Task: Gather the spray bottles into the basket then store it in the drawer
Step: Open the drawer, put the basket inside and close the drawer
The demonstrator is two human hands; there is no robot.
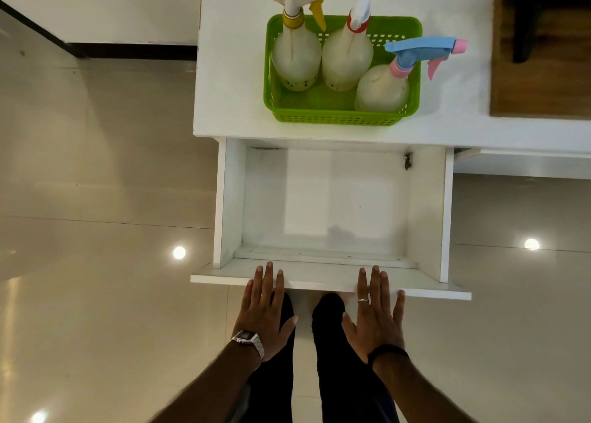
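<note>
While the green basket (342, 109) is sitting on the white counter (230, 71) with all three spray bottles standing inside it, both hands are hovering flat and empty at the front panel of the open drawer (326, 199). Going from the left, the left hand (265, 310) is spreading its grip wide, holding nothing, fingertips overlapping the panel's edge; the right hand (377, 317) is doing the same. The basket is lying straight ahead, beyond the drawer, its long axis running left to right, about equally near either hand. The drawer is looking bare and, judging by eye, wide enough; the blue-and-pink trigger (425, 47) is overhanging the basket's right rim.
</note>
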